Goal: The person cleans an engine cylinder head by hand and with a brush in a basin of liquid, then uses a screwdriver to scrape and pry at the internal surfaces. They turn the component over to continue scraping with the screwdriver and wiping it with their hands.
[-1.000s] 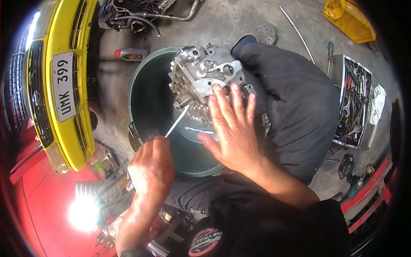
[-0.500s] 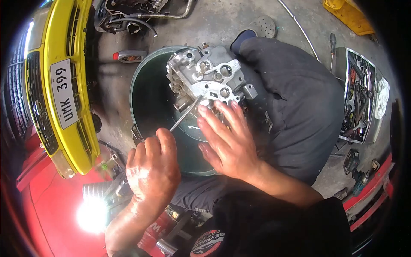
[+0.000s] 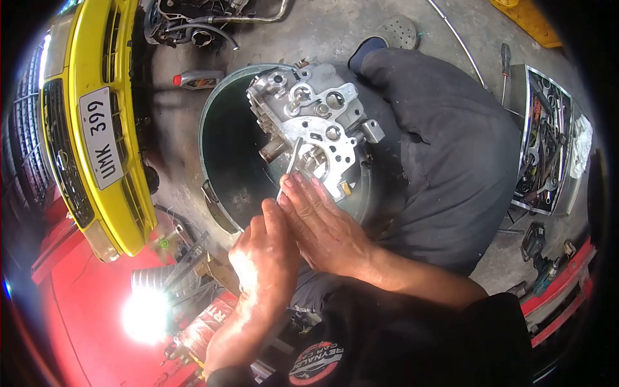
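Observation:
A silver metal casting [image 3: 316, 129] with several round bores sits over a dark green drum [image 3: 209, 122], its curved flange facing me. My left hand [image 3: 265, 251] is closed in a fist round a slim metal rod tool [image 3: 294, 158], whose handle is hidden in the fist. The tool's flattened end rests at the inner edge of the flange. Beside the fist, my right hand [image 3: 325, 226] is stretched out with its fingers straight and close together. Its fingertips lie along the tool's shaft, near the casting's lower edge.
At the right, a metal tray [image 3: 523, 155] holds wrenches and other tools, with a screwdriver [image 3: 505, 61] by it. A red-capped bottle [image 3: 198, 80] lies left of the drum. A yellow car bumper [image 3: 126, 219] and a bright lamp [image 3: 147, 314] are at the left.
My left hand has moved right and slightly down, tilting the tool more upright. My right hand has drawn back from the casting's flange, its fingers closing together beside the tool.

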Available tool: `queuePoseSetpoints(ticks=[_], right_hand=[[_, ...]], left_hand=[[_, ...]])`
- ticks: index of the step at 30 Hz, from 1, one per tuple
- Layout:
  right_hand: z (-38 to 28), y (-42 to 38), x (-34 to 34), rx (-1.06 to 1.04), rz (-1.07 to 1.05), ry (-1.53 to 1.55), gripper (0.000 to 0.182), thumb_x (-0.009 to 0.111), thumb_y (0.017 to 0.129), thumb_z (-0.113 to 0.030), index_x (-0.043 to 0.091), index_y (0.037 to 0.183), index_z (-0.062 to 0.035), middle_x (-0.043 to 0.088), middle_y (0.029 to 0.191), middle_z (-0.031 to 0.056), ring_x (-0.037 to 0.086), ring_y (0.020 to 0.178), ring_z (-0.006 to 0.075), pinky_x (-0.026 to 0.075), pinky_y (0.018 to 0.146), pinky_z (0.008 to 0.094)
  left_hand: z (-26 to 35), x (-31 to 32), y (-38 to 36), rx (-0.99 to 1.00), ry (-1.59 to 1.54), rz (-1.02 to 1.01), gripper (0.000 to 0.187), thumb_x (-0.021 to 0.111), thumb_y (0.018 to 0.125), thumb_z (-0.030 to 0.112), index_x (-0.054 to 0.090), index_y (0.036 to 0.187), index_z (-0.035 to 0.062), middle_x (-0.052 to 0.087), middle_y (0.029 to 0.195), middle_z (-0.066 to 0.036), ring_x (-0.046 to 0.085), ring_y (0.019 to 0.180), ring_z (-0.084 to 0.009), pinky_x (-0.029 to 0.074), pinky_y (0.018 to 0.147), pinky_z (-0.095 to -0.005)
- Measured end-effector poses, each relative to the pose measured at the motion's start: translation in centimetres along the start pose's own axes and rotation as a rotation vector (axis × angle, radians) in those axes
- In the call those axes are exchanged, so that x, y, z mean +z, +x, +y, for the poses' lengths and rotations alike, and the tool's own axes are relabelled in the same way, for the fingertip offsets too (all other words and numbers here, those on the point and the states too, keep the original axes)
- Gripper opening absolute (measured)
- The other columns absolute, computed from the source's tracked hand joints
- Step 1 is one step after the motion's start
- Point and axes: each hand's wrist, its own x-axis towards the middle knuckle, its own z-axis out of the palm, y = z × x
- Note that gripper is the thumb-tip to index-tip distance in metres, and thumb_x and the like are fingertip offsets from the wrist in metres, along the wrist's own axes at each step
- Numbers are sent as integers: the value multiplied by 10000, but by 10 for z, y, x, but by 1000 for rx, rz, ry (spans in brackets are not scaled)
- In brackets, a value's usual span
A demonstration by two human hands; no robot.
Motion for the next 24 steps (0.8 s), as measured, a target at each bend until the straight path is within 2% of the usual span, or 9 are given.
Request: queuePoseSetpoints(ticks=[3, 7, 10, 12, 15, 16, 19, 22, 24], right_hand=[[1, -2, 0, -13, 80, 124, 692, 576, 910, -41, 329, 1539, 107, 287, 1626, 318, 348, 1493, 467, 325, 1225, 532], [-4, -5, -8, 32, 165, 438, 784, 616, 841, 51, 304, 1559, 93, 288, 1622, 324, 373, 1477, 473, 389, 1189, 514], [-10, -7, -23, 115, 158, 629, 807, 580, 835, 100, 275, 1582, 77, 310, 1614, 325, 381, 1483, 445, 410, 1177, 478], [-4, -22, -26, 218, 98, 826, 797, 555, 844, 110, 274, 1588, 67, 347, 1606, 306, 389, 1491, 394, 415, 1173, 445], [-11, -36, -23, 443, 66, 1200, 764, 529, 867, 100, 285, 1590, 60, 409, 1585, 269, 418, 1479, 319, 424, 1161, 402], [-12, -38, -23, 532, 65, 1335, 751, 522, 877, 92, 290, 1590, 59, 431, 1577, 256, 431, 1470, 294, 427, 1156, 388], [-11, -32, -27, 583, 24, 1402, 714, 497, 895, 73, 305, 1582, 65, 472, 1548, 225, 477, 1422, 251, 440, 1140, 375], [-5, -40, -25, 468, 49, 1292, 706, 482, 900, 67, 302, 1583, 69, 486, 1531, 224, 510, 1387, 251, 441, 1133, 370], [-8, -36, -28, 487, 34, 1341, 714, 484, 891, 70, 301, 1581, 76, 488, 1527, 224, 512, 1385, 257, 439, 1133, 372]], left_hand=[[11, -7, -1, -108, -123, -26, 163, 652, 904, 97, 578, 1046, 60, 657, 716, -116, 692, 624, -342, 535, 531, -461], [13, -16, 1, -81, -325, -58, 108, 645, 905, 70, 575, 987, 66, 680, 726, -140, 689, 605, -371, 537, 522, -468], [20, -10, -1, -111, -396, -32, 78, 645, 905, 58, 581, 951, 59, 681, 719, -152, 684, 597, -386, 534, 517, -474], [26, -4, -2, -159, -398, -27, 70, 648, 901, 51, 584, 927, 52, 682, 714, -160, 684, 603, -396, 534, 521, -478], [36, -1, -1, -185, -460, -46, 97, 625, 978, 114, 628, 912, 43, 671, 710, -226, 703, 655, -425, 528, 538, -449], [35, -2, 0, -168, -477, -45, 103, 624, 987, 130, 628, 925, 47, 678, 711, -220, 713, 671, -420, 532, 546, -455], [36, 0, -1, -218, -520, -38, 74, 645, 941, 86, 606, 937, 23, 689, 716, -192, 700, 620, -407, 550, 532, -475], [39, 9, -9, -173, -446, -10, 66, 635, 950, 80, 605, 935, 24, 692, 711, -187, 701, 616, -403, 552, 532, -465], [39, 5, -6, -243, -563, -7, 68, 627, 958, 84, 604, 935, 24, 687, 701, -186, 700, 615, -403, 552, 534, -466]])
